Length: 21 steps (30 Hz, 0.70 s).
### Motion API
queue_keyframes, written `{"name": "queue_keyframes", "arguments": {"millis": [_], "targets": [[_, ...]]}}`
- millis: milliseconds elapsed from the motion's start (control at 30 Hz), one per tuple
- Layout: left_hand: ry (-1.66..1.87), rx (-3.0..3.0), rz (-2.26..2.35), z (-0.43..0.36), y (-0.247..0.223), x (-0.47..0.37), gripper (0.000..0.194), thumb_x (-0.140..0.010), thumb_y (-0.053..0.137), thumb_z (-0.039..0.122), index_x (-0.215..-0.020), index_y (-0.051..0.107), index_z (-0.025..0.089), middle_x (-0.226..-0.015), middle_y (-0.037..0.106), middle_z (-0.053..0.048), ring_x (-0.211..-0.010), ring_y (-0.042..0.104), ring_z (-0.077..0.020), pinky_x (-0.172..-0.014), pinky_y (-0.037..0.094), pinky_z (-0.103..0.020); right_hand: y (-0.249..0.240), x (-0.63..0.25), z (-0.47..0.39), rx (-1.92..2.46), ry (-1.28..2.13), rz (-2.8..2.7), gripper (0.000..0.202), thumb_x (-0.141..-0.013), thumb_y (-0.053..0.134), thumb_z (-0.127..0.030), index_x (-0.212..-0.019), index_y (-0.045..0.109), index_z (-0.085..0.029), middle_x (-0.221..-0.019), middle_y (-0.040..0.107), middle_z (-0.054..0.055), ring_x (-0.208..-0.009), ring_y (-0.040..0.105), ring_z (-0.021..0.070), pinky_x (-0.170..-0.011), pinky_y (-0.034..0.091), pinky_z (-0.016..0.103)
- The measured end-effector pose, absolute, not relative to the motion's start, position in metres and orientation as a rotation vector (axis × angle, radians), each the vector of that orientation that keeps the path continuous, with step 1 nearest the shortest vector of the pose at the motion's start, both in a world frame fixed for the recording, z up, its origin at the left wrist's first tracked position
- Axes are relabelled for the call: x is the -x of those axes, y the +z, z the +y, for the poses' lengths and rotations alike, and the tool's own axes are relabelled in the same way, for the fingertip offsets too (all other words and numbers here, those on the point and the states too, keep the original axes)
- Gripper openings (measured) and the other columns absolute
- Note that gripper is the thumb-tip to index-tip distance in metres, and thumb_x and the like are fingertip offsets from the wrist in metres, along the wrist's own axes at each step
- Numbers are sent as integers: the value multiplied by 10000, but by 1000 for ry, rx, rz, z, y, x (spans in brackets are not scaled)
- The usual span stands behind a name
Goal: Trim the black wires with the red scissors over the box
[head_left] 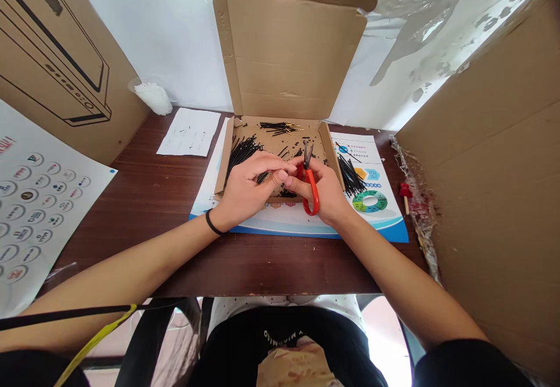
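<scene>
Over the front of an open cardboard box (286, 51), my two hands meet at the fingertips. Red-handled scissors (311, 191) hang on my right hand (326, 191), their blades pointing away and slightly apart. My left hand (251, 185), with a black band at the wrist, has thumb and fingers pinched together; whatever lies between them is too small to name. Black thin sticks (244, 152) fill the box's left side, a smaller bunch with gold tips (280, 127) lies at its back, and short black bits are scattered inside. More black sticks (351, 175) rest right of the box.
A printed sheet (385, 218) lies under the box on the dark table (131, 200). White paper (188, 132) and a plastic cup (153, 96) are at the back left. Large cardboard panels (490, 171) stand at both sides; a small red-headed object (406, 191) is at the right.
</scene>
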<state>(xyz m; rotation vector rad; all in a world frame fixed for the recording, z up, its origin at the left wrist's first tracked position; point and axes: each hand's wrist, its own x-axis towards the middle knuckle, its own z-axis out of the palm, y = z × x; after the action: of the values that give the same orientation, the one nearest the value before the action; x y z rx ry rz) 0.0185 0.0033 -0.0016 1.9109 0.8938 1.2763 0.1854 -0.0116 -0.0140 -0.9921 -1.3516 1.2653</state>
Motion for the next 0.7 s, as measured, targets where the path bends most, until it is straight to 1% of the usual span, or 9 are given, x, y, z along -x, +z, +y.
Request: {"name": "queue_keyframes", "arguments": {"millis": [100,167,267,467,533,700], "targets": [[1293,-1850,894,2,-2,-19,207,-876,667,401,-948,749,226,-907,714,-56,-804,612,-161,-737,480,-304,-16,-186,-11,975,1249,-1374,427,-664,800,-558,-903,627,-250,-814,636,-15,-772,631,149,-733,559,297],[1316,-1831,881,1,-2,-19,187,-862,687,383,-928,737,215,-900,709,-56,-787,606,-156,-708,469,-298,-17,-187,-11,952,1258,-1376,413,-672,802,-541,-912,631,-251,-803,630,-19,-767,627,145,-724,554,290],[1342,-1868,863,1,-1,-19,158,-848,704,364,-874,722,209,-887,704,-56,-804,603,-162,-723,472,-308,-16,-187,-11,938,1279,-1372,401,-672,810,-522,-904,632,-248,-777,625,-28,-740,614,133,-704,543,272],[1362,-1970,870,0,0,-18,146,-853,698,368,-846,717,223,-848,712,-55,-824,598,-187,-783,492,-356,-14,-187,-11,988,1258,-1390,443,-664,791,-578,-903,621,-246,-823,654,-15,-742,615,139,-717,545,288],[1368,-1976,868,-1,0,-18,145,-855,696,362,-856,717,219,-841,707,-55,-809,592,-181,-771,491,-349,-14,-187,-11,970,1255,-1396,435,-660,799,-568,-897,626,-246,-813,649,-20,-734,609,134,-714,538,282],[1392,-1898,843,0,-4,-19,184,-839,714,353,-933,692,196,-907,695,-55,-763,590,-144,-707,485,-294,-13,-186,-11,948,1285,-1365,426,-639,834,-521,-888,631,-241,-754,605,-42,-694,577,112,-668,509,248]]}}
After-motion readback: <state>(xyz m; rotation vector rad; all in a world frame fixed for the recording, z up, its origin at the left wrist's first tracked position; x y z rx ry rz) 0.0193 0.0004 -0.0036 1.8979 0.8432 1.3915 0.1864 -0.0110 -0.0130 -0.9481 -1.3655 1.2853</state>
